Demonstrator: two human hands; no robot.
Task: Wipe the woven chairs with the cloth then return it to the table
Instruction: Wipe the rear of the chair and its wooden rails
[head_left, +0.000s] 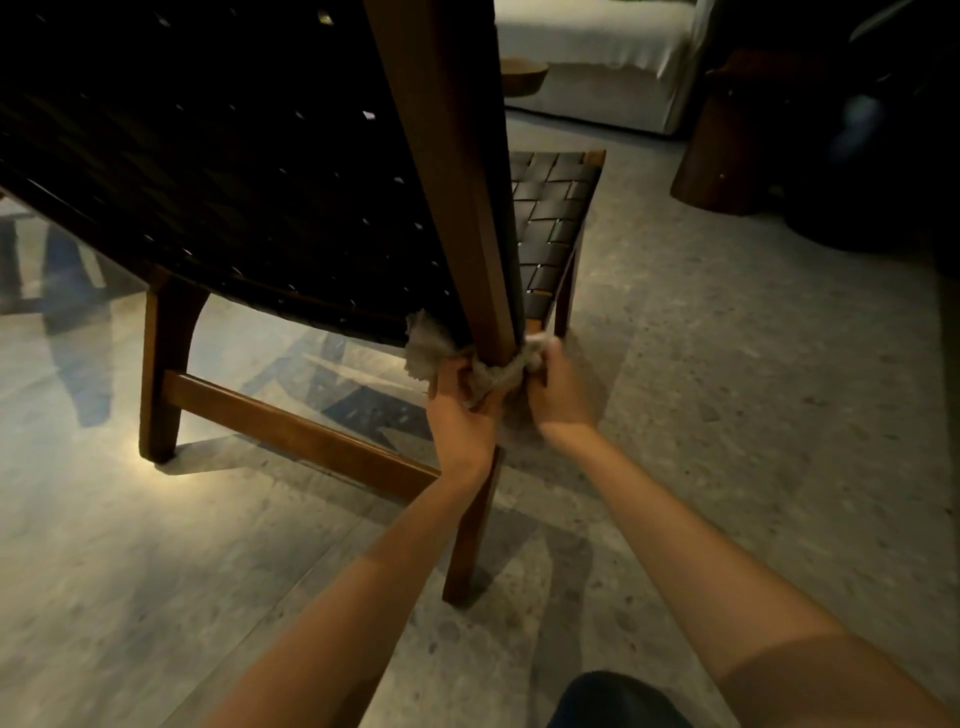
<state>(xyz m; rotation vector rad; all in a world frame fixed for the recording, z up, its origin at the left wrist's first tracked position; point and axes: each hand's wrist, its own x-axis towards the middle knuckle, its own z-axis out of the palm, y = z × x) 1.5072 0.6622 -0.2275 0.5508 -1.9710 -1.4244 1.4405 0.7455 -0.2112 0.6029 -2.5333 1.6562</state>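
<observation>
A woven chair (249, 171) with dark straps and a brown wooden frame fills the upper left, seen from behind. Its woven seat (550, 218) shows to the right of the rear post (457, 197). A pale grey cloth (493, 375) is wrapped around the lower part of that post. My left hand (462, 410) grips the cloth on the post's left side. My right hand (558, 389) grips it on the right side. A loose end of the cloth sticks out to the left.
The chair's rear legs (161, 374) and a low cross rail (296, 431) stand on a speckled stone floor (753, 415). A white sofa (597, 57) sits at the back, a round wooden object (522, 75) beside it. Dark wooden furniture (727, 156) stands at the right.
</observation>
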